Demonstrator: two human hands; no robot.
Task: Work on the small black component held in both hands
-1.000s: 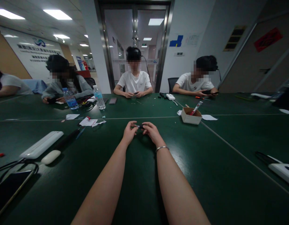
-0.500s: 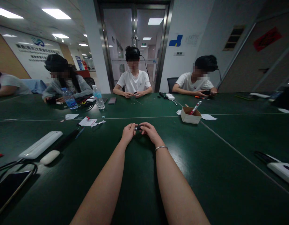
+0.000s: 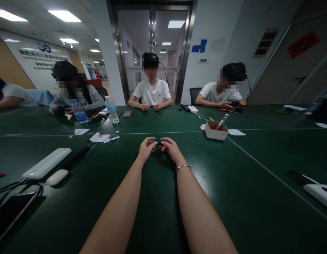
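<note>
Both my hands meet above the green table over a small black-and-silver object [image 3: 158, 143], too small to tell its kind. My left hand [image 3: 147, 149] is closed with its fingertips pinching the silver end. At the other side my right hand [image 3: 170, 147], wearing a silver bangle [image 3: 183, 167] at the wrist, pinches the black end. The object lies roughly level between the two sets of fingers, and its ends are partly covered by them.
On the left lie a white case [image 3: 48, 163], a white rounded item [image 3: 57, 177], a phone [image 3: 13, 208] and black cables. Paper scraps [image 3: 99, 137] and water bottles [image 3: 112, 111] stand farther back. Rightward is a small open box [image 3: 215, 133]. Several people sit across the table.
The fingers of both my hands have shifted on the small object, and more of its silver part shows between them. My arms have hardly moved.
</note>
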